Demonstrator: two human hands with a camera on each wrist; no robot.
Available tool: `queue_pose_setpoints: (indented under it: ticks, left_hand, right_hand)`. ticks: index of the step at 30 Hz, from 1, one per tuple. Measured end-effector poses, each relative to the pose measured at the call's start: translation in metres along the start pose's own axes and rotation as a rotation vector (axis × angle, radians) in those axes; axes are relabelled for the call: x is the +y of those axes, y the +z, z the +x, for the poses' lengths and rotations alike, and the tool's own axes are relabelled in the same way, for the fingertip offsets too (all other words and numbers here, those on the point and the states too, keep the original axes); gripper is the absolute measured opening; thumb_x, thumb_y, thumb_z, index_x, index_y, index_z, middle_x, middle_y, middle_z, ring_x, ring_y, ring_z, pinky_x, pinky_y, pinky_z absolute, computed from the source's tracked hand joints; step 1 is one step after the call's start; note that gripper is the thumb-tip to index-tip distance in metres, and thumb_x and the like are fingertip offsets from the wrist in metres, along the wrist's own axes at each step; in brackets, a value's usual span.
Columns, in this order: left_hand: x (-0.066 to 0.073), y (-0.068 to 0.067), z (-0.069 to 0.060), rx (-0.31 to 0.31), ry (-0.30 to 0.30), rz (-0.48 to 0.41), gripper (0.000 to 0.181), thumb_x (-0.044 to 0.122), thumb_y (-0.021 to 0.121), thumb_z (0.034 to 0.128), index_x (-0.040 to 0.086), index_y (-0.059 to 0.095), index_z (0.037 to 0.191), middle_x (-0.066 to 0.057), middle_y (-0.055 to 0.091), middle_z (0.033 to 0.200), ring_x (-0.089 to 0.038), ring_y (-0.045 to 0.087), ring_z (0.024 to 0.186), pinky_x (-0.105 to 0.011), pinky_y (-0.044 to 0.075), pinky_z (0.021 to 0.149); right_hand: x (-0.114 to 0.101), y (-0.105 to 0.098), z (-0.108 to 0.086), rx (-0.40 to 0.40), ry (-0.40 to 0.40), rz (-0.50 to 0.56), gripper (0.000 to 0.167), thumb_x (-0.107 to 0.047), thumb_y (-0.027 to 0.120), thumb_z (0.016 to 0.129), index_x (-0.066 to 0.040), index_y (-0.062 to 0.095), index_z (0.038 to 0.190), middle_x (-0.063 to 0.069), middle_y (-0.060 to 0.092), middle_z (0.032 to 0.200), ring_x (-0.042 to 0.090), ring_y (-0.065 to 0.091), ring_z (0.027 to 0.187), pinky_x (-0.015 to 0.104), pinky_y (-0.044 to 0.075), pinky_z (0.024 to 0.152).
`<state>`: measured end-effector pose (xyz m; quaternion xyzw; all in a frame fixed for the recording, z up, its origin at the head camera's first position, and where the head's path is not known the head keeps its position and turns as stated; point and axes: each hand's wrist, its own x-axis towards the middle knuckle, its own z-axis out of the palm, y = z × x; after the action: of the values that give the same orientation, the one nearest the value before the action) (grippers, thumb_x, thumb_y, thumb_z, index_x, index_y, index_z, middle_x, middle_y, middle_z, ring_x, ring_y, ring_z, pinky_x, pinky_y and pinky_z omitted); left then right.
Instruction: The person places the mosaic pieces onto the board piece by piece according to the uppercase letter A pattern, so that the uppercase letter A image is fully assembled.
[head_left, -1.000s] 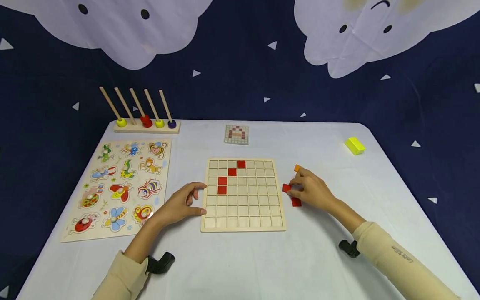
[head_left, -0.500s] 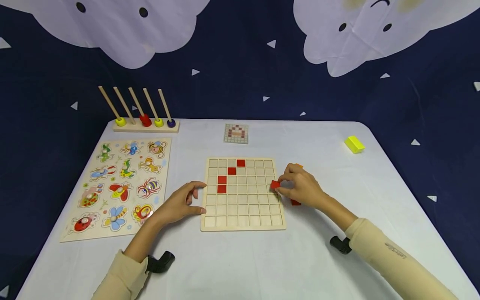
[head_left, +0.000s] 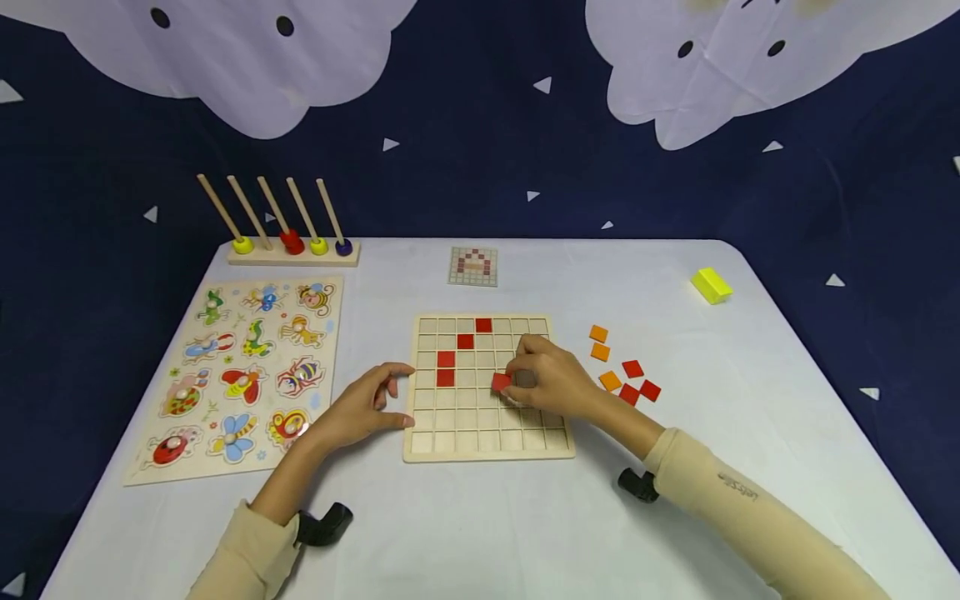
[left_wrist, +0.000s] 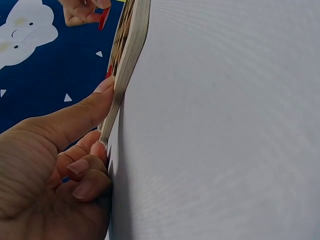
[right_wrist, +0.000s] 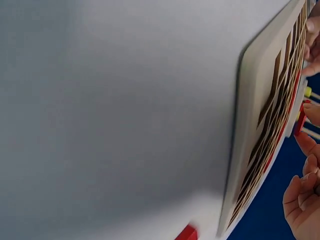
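Above the grid board (head_left: 465, 442), the right hand (head_left: 551, 379) pinches a red tile (head_left: 500, 382); the left hand (head_left: 356, 410), unclenched, touches the board's left edge.

Insect puzzle (head_left: 266, 402), left | peg stand (head_left: 292, 259) (with coloured beads) behind it | yellow block (head_left: 712, 286), far right
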<state>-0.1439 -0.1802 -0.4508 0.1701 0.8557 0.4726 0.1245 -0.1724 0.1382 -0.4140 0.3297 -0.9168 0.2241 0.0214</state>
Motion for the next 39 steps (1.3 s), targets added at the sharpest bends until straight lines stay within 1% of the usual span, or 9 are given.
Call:
queue_pose_setpoints:
  ticks: [4, 11, 17, 22, 24, 27, 33, 37, 39]
  left_hand:
    - [0.0, 0.0, 0.0, -0.006, 0.0, -0.004, 0.068, 0.014, 0.085, 0.0773, 0.004, 0.052, 0.136, -0.007, 0.048, 0.098, -0.014, 0.04, 0.075, -0.026, 0.034, 0.065]
    - [0.001, 0.0, 0.0, -0.006, -0.009, -0.008, 0.068, 0.013, 0.085, 0.0768, 0.004, 0.052, 0.135, -0.008, 0.048, 0.097, -0.014, 0.04, 0.075, -0.025, 0.034, 0.065]
    - [0.001, 0.0, 0.001, -0.004, -0.007, 0.002, 0.068, 0.013, 0.085, 0.0768, 0.004, 0.052, 0.135, -0.007, 0.049, 0.097, -0.014, 0.041, 0.076, -0.025, 0.035, 0.066]
    - [0.002, -0.001, 0.001, -0.005, -0.007, 0.003, 0.068, 0.013, 0.085, 0.0768, 0.004, 0.052, 0.135, -0.007, 0.049, 0.097, -0.014, 0.04, 0.076, -0.025, 0.035, 0.066]
    - [0.002, -0.001, 0.0, -0.005, -0.008, 0.003, 0.068, 0.013, 0.085, 0.0769, 0.004, 0.052, 0.135, -0.007, 0.049, 0.097, -0.014, 0.04, 0.075, -0.025, 0.035, 0.066]
    - [0.003, -0.001, 0.001, -0.004, -0.008, 0.005, 0.068, 0.013, 0.085, 0.0768, 0.004, 0.052, 0.135, -0.007, 0.049, 0.097, -0.014, 0.04, 0.075, -0.025, 0.035, 0.066]
    - [0.005, -0.001, 0.001, -0.005, -0.006, 0.007, 0.068, 0.013, 0.085, 0.0768, 0.004, 0.052, 0.135, -0.006, 0.049, 0.097, -0.014, 0.04, 0.076, -0.025, 0.035, 0.066]
    - [0.005, -0.001, 0.001, -0.005, -0.013, -0.005, 0.068, 0.012, 0.085, 0.0767, 0.003, 0.051, 0.135, -0.007, 0.049, 0.097, -0.014, 0.04, 0.076, -0.025, 0.034, 0.065]
    - [0.004, 0.0, 0.0, -0.004, -0.022, -0.011, 0.068, 0.012, 0.085, 0.0766, 0.004, 0.052, 0.135, -0.007, 0.048, 0.097, -0.014, 0.04, 0.076, -0.025, 0.034, 0.065]
  right_hand:
    - [-0.011, 0.009, 0.008, -0.025, -0.019, 0.009, 0.019, -0.021, 0.082, 0.08, -0.007, 0.078, 0.092, -0.001, 0.052, 0.087, 0.011, 0.049, 0.082, 0.024, 0.045, 0.066]
    - [-0.026, 0.019, 0.022, -0.075, -0.042, 0.0, 0.02, -0.026, 0.081, 0.082, -0.01, 0.078, 0.093, -0.003, 0.052, 0.087, 0.008, 0.049, 0.083, 0.02, 0.043, 0.067]
    - [-0.034, 0.026, 0.029, -0.11, -0.065, 0.005, 0.021, -0.028, 0.079, 0.085, -0.01, 0.078, 0.096, -0.006, 0.05, 0.088, 0.009, 0.049, 0.085, 0.022, 0.045, 0.069]
    - [-0.039, 0.033, 0.032, -0.121, -0.073, 0.009, 0.02, -0.027, 0.078, 0.086, -0.01, 0.077, 0.096, -0.005, 0.051, 0.09, 0.009, 0.051, 0.088, 0.022, 0.047, 0.071]
    - [-0.041, 0.036, 0.034, -0.116, -0.073, 0.011, 0.018, -0.026, 0.077, 0.087, -0.01, 0.076, 0.096, -0.005, 0.051, 0.089, 0.009, 0.05, 0.086, 0.022, 0.047, 0.069]
    - [-0.044, 0.037, 0.034, -0.117, -0.058, 0.029, 0.015, -0.024, 0.076, 0.088, -0.011, 0.073, 0.095, -0.003, 0.051, 0.088, 0.01, 0.048, 0.083, 0.023, 0.044, 0.067]
    - [-0.05, 0.038, 0.036, -0.153, 0.0, 0.067, 0.01, -0.021, 0.075, 0.088, -0.013, 0.071, 0.094, -0.002, 0.05, 0.086, 0.012, 0.045, 0.081, 0.024, 0.041, 0.064]
    - [-0.05, 0.038, 0.037, -0.17, 0.011, 0.05, 0.012, -0.022, 0.075, 0.088, -0.014, 0.071, 0.095, -0.003, 0.048, 0.085, 0.011, 0.046, 0.079, 0.023, 0.041, 0.062]
    - [-0.049, 0.038, 0.036, -0.184, 0.023, 0.055, 0.016, -0.024, 0.074, 0.089, -0.013, 0.071, 0.099, -0.002, 0.049, 0.087, 0.011, 0.046, 0.078, 0.023, 0.041, 0.062]
